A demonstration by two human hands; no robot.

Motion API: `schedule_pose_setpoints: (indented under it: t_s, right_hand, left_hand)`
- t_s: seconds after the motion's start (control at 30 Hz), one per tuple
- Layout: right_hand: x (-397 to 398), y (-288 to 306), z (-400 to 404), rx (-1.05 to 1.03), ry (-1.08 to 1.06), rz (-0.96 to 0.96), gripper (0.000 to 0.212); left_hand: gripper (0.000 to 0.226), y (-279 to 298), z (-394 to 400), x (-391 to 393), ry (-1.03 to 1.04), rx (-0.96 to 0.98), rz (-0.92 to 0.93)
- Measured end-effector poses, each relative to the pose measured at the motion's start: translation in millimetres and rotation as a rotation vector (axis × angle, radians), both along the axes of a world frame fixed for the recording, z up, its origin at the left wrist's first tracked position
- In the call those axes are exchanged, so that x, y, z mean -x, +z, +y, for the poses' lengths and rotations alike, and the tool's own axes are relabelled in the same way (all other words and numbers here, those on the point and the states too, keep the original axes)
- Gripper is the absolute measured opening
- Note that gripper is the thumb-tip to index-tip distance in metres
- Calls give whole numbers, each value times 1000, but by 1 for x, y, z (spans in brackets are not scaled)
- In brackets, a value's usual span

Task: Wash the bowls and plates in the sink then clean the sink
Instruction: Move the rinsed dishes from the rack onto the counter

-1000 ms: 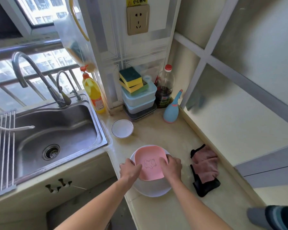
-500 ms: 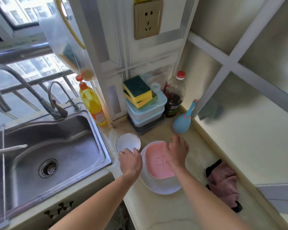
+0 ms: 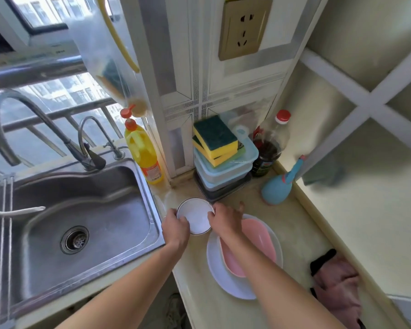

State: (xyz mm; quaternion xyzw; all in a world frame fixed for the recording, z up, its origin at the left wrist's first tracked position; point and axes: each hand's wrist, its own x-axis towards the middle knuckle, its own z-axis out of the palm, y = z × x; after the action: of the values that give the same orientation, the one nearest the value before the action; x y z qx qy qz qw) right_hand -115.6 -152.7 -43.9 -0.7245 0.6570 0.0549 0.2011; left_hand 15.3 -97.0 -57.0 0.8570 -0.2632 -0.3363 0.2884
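Both hands are on the small white bowl [image 3: 195,216] now: left hand [image 3: 176,227] curled on its near-left rim, right hand [image 3: 226,220] pinching the right rim. It sits on the counter [image 3: 294,224] just right of the sink [image 3: 81,210], a two-sided hold that looks meant for a steady lift across. The pink dish [image 3: 259,243] waits nested in the white plate [image 3: 221,274], stacked close by, probably so everything is within reach. The yellow soap bottle [image 3: 145,155] stands by the basin; its orange label is too blurred to read.
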Motion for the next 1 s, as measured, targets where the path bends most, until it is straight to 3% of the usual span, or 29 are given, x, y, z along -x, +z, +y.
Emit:
schedule_pose_setpoints:
  t_s: [0.2, 0.4, 0.47, 0.57, 0.77, 0.83, 0.9, 0.93, 1.0]
  right_hand:
    - [14, 21, 14, 286, -203, -469, 15]
    - [94, 31, 59, 457, -303, -420, 11]
    - [119, 27, 76, 397, -324, -336, 1]
    - [143, 21, 96, 295, -299, -222, 19]
    - [167, 27, 120, 158, -279, -518, 30]
    - [190, 23, 130, 261, -308, -451, 28]
    - [225, 14, 138, 382, -362, -209, 34]
    - [245, 10, 143, 372, -421, -75, 43]
    - [283, 0, 159, 125, -529, 79, 66]
  left_hand:
    - [6, 36, 14, 25, 38, 285, 18]
    - [17, 45, 46, 71, -206, 345, 130]
    - [21, 46, 60, 88, -254, 311, 146]
    - [21, 47, 78, 107, -301, 305, 45]
    - [43, 51, 95, 129, -374, 266, -167]
    - [41, 53, 99, 134, -353, 282, -195]
    - [37, 51, 100, 137, -308, 290, -194]
    - [35, 49, 101, 138, -287, 293, -189]
    - [31, 45, 104, 139, -252, 306, -176]
